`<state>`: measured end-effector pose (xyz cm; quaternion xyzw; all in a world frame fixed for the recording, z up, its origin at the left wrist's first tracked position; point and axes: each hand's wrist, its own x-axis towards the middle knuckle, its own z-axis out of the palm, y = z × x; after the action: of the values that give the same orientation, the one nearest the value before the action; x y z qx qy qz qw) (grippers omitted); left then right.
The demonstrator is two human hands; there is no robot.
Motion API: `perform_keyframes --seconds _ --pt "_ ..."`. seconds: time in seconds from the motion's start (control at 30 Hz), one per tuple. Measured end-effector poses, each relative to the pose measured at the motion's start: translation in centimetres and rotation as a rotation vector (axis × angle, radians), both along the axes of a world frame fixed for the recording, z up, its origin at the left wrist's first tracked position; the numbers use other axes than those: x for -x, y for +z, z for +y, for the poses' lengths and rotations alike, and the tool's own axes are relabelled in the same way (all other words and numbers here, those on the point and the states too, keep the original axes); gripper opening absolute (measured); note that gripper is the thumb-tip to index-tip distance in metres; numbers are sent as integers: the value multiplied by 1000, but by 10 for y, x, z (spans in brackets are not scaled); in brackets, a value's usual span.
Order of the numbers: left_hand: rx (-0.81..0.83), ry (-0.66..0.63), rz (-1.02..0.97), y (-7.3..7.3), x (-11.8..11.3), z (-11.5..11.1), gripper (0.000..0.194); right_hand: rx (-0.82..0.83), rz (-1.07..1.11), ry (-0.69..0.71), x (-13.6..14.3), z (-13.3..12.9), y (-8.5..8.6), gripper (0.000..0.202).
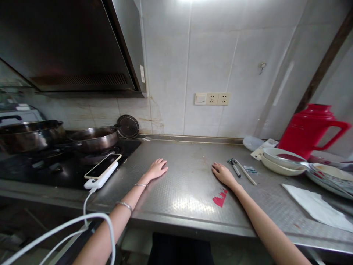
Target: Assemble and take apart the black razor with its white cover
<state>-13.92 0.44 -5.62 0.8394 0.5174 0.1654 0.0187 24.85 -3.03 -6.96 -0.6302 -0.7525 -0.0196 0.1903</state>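
My left hand (157,168) lies palm down on the steel countertop (187,176), fingers stretched forward, holding nothing. Bracelets circle that wrist and forearm. Flat on the same surface, to the right, rests my right hand (224,175), also open and without anything in it. Just below it is a jagged red paper-like piece (220,199). Beyond its wrist lie a slim tool with a dark head (235,168), perhaps a razor, a thin pale stick (245,172) and a small bluish clear packet (250,169).
At left, a phone (103,165) and white power bank (103,177) with a cable sit by the stove (132,149), which bears two pans (95,139). Stacked bowls (281,165), a red thermos jug (306,129) and white paper (317,208) are at right. The range hood (82,44) overhangs upper left.
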Motion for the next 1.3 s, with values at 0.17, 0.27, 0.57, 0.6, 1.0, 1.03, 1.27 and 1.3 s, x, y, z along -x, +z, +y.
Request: perform_keyframes --seconds 0.17,0.27,0.57,0.6,1.0,1.03,1.27,1.3 --pt "4 3 3 0 0 0 53 -5 4 20 1 -1 2 39" --pt "17 5 -18 1 0 -1 52 -6 2 31 1 -1 3 37" --pt "24 14 -42 3 0 -1 50 -13 36 15 -2 1 -1 37" --pt "25 13 -44 4 -1 -2 49 -12 38 12 -2 1 -1 37" --pt "17 17 -53 2 0 1 50 -74 111 -35 -8 3 6 40" --pt "17 18 -48 2 0 1 50 -103 135 -87 -13 3 11 40" --pt "-12 10 -40 -1 0 5 50 -76 101 -475 -60 -7 45 36" --pt "-15 8 -40 -1 1 6 50 -30 69 -490 -64 -10 46 34"
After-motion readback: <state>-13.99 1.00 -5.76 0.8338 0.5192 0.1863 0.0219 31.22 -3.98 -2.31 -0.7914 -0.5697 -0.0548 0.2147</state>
